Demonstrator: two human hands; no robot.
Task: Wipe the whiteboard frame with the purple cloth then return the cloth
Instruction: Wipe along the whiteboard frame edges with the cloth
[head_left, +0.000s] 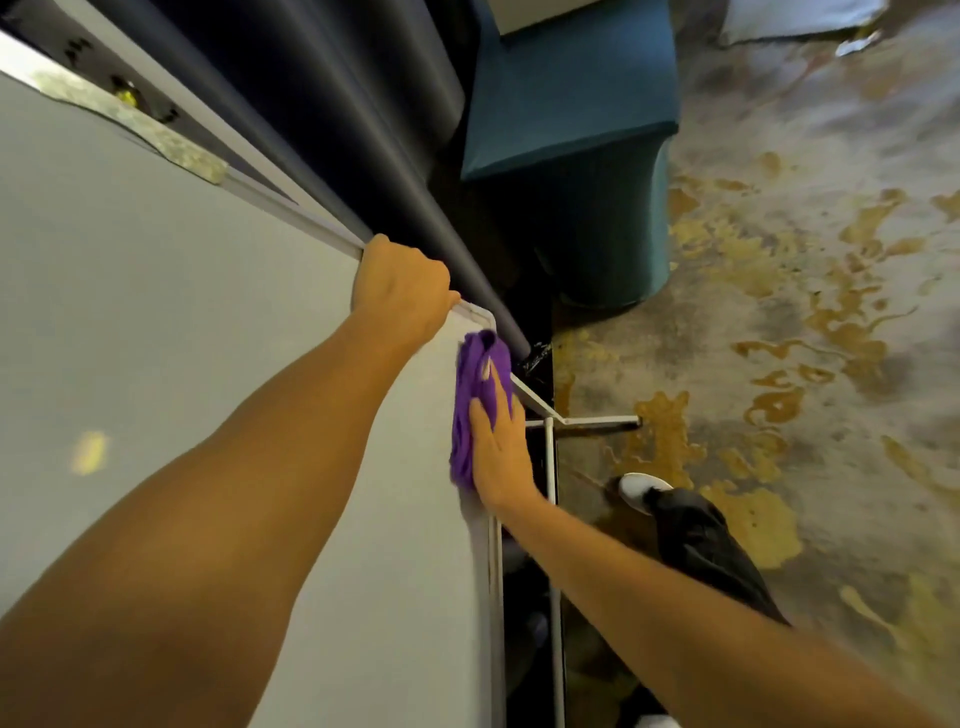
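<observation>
The whiteboard (156, 322) fills the left of the view, seen steeply from above. Its thin metal frame (291, 210) runs along the top edge to a rounded corner, then down the right side. My left hand (400, 291) grips the top frame just left of that corner. My right hand (498, 441) lies flat, fingers together, pressing the purple cloth (470, 395) against the right side of the frame just below the corner. The cloth is bunched and hangs over the board's edge.
The whiteboard's white metal stand (550, 467) reaches the floor to the right. A teal upholstered seat (571, 104) stands behind it, beside dark curtains (311, 78). My white-toed shoe (641, 491) rests on the mottled grey and yellow floor (805, 312).
</observation>
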